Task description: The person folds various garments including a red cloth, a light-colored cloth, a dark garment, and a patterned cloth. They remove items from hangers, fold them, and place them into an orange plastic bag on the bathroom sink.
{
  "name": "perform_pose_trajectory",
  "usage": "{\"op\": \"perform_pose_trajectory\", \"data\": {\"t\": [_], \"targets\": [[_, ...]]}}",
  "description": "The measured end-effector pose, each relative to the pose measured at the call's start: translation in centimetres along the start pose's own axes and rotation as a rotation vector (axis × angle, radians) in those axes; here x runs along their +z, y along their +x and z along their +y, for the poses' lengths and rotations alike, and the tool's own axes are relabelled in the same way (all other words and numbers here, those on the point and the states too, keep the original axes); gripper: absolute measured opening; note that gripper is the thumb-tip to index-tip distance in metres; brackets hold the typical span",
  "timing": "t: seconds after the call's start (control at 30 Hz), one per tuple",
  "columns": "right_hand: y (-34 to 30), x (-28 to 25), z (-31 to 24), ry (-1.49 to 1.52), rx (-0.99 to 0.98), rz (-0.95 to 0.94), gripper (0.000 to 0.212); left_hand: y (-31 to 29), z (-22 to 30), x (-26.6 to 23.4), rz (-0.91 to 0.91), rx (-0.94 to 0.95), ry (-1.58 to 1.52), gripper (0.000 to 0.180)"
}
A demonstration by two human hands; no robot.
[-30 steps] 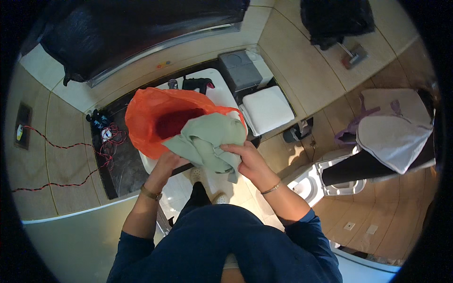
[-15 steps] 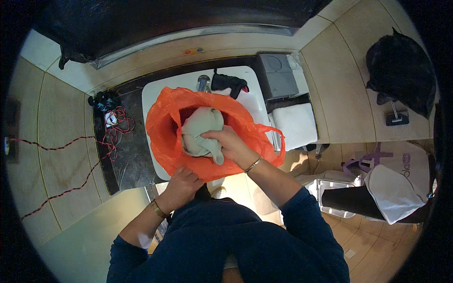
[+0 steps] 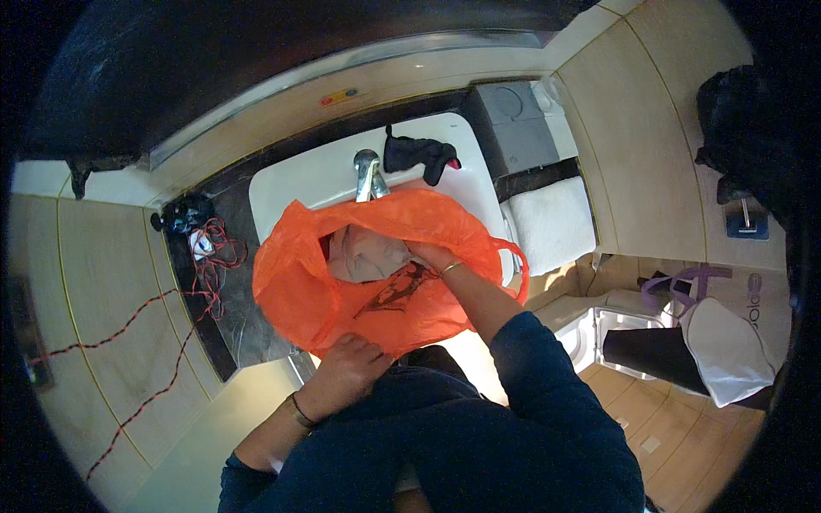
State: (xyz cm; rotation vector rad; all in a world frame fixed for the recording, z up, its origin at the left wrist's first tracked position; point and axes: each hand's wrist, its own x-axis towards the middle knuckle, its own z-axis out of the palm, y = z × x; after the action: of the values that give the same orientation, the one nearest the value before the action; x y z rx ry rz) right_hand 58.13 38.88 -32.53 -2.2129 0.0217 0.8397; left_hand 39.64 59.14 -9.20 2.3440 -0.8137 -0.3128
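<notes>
An orange plastic carrier bag (image 3: pixel 282 282) lies with its mouth open over the front of the white sink (image 3: pixel 291 184). Inside its opening is a bunched pale cloth (image 3: pixel 363 255), shaded by the plastic. My right hand (image 3: pixel 434 256) reaches into the mouth and closes on the cloth's right side; its fingertips are partly hidden there. At the bag's near edge my left hand (image 3: pixel 351 369) is closed on the orange plastic, fingers curled. One handle loop of the bag stands out on the right, beside my right forearm.
Behind the bag rise a chrome tap (image 3: pixel 368 171) and a black cloth item (image 3: pixel 419 156) on the sink rim. A grey box (image 3: pixel 510 128) and folded white towel (image 3: pixel 552 224) sit right. Red-and-black cord (image 3: pixel 209 256) coils on the dark counter left.
My right hand has pushed the pale cloth deeper into the bag. The bag's far rim has dropped nearer, uncovering more of the tap. My left hand stays at the near edge.
</notes>
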Motion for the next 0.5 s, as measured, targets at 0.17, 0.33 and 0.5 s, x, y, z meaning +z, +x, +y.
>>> {"op": "perform_pose_trajectory", "data": {"t": [0.17,0.33,0.5], "targets": [[-1.5,-1.5,-0.2,-0.035,-0.125,-0.066,0.038,1.7,-0.2,0.0,0.047,-0.037,-0.043,0.024],[-2.1,-1.3,-2.1,-0.076,-0.224,-0.125,0.037,5.2,1.5,-2.1,0.168,-0.162,-0.217,0.013],[-3.5,-1.8,-2.6,-0.027,-0.261,-0.081,0.037,8.1,0.9,-4.2,0.063,-0.035,-0.236,0.016]]}}
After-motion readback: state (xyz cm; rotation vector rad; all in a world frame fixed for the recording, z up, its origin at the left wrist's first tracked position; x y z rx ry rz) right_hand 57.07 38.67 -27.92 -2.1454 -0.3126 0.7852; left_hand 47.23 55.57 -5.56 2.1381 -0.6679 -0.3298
